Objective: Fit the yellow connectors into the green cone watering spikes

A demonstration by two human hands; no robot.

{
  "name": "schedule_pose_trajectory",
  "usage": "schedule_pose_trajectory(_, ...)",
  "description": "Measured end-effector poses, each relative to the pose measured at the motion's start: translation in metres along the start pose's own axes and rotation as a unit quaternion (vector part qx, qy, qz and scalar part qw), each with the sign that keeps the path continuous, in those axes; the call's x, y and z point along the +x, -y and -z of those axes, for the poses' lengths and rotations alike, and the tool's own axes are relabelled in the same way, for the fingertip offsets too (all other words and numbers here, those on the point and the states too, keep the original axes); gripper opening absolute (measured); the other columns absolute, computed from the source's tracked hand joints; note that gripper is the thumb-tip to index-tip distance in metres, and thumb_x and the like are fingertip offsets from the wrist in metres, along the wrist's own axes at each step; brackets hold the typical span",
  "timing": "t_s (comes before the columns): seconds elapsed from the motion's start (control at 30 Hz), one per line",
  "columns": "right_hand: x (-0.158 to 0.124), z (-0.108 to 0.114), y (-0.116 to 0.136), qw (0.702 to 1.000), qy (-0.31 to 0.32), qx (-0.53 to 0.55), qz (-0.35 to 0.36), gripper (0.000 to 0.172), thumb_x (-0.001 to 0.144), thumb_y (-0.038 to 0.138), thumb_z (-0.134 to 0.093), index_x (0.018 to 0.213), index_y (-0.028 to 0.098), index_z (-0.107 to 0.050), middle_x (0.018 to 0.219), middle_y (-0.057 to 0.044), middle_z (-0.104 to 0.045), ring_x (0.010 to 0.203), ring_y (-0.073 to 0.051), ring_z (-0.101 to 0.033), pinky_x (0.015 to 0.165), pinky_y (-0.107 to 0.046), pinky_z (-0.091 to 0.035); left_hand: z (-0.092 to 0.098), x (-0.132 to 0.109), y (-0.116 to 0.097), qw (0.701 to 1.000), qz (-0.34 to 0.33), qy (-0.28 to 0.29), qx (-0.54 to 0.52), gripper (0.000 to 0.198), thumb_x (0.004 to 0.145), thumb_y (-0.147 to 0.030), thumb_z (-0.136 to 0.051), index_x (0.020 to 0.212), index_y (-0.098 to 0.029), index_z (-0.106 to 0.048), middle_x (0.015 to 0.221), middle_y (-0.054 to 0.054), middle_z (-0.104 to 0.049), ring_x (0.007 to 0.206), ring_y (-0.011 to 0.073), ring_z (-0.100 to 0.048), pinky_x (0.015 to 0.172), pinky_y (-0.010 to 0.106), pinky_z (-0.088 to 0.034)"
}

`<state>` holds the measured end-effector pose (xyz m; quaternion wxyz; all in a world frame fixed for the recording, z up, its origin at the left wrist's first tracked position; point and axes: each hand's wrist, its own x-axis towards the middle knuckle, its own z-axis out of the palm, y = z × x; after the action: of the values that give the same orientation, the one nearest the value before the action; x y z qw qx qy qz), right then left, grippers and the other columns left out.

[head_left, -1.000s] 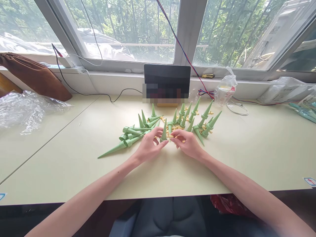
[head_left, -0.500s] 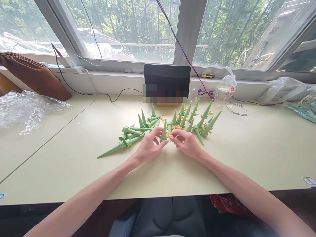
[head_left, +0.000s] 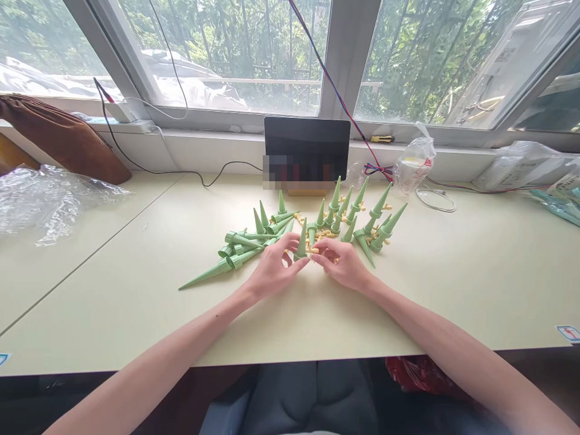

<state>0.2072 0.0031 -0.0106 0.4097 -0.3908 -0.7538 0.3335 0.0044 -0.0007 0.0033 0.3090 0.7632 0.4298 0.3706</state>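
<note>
My left hand (head_left: 278,264) is closed on a green plastic watering spike (head_left: 302,240), holding it upright with the point up. Facing it, my right hand (head_left: 341,261) pinches a small yellow valve (head_left: 312,250) between thumb and fingers, close beside the lower part of that spike. The valve's far end is too small to tell whether it touches the spike. Several loose green spikes (head_left: 242,238) lie or stand to the left. Others, some with yellow valves attached, stand at the right (head_left: 378,211). A pile of loose yellow valves (head_left: 324,234) lies behind my hands.
A dark tablet (head_left: 307,145) stands on a wooden holder at the back. Crumpled clear plastic (head_left: 54,202) and a brown bag (head_left: 67,139) are at the left. At the back right are a cup in a plastic bag (head_left: 413,163), a white cable (head_left: 437,200) and plastic packages (head_left: 516,166).
The yellow valve in my right hand shows more plainly, lying more sideways toward the spike. My left hand and its spike stay almost still.
</note>
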Motion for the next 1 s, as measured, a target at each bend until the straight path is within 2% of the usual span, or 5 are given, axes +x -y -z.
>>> schedule_pose_trajectory(0.53, 0.0005, -0.0002, -0.0006, 1.000, 0.017, -0.011, 0.012, 0.031, 0.097, 0.043, -0.050, 0.083, 0.019, -0.063, 0.068, -0.001, -0.062, 0.057, -0.013, -0.055, 0.053, -0.025, -0.045, -0.0001, -0.0002, 0.0001, 1.000, -0.006, 0.005, 0.004, 0.031, 0.086, -0.034, -0.064, 0.113, -0.022, -0.056, 0.103, 0.007, -0.067, 0.098, 0.0216, -0.064, 0.071, 0.031, -0.057)
schedule_pose_trajectory(0.77, -0.0008, -0.0010, -0.0035, 1.000, 0.013, 0.006, 0.002, 0.025, 0.094, 0.043, -0.057, 0.101, 0.020, -0.062, 0.068, -0.001, -0.064, 0.059, -0.015, -0.060, 0.056, -0.028, -0.049, 0.0004, -0.0001, -0.0012, 1.000, 0.001, 0.003, 0.004, 0.032, 0.086, -0.035, -0.064, 0.114, -0.021, -0.056, 0.103, 0.008, -0.067, 0.099, 0.0227, -0.064, 0.070, 0.032, -0.057)
schedule_pose_trajectory(1.0, 0.0006, 0.0001, -0.0013, 1.000, 0.025, -0.004, 0.013, 0.028, 0.097, 0.044, -0.051, 0.089, 0.020, -0.063, 0.069, -0.001, -0.063, 0.059, -0.014, -0.059, 0.056, -0.026, -0.048, 0.0000, -0.0002, -0.0001, 1.000, -0.008, 0.003, 0.001, 0.031, 0.085, -0.035, -0.064, 0.112, -0.022, -0.056, 0.100, 0.006, -0.066, 0.097, 0.0213, -0.064, 0.070, 0.030, -0.058)
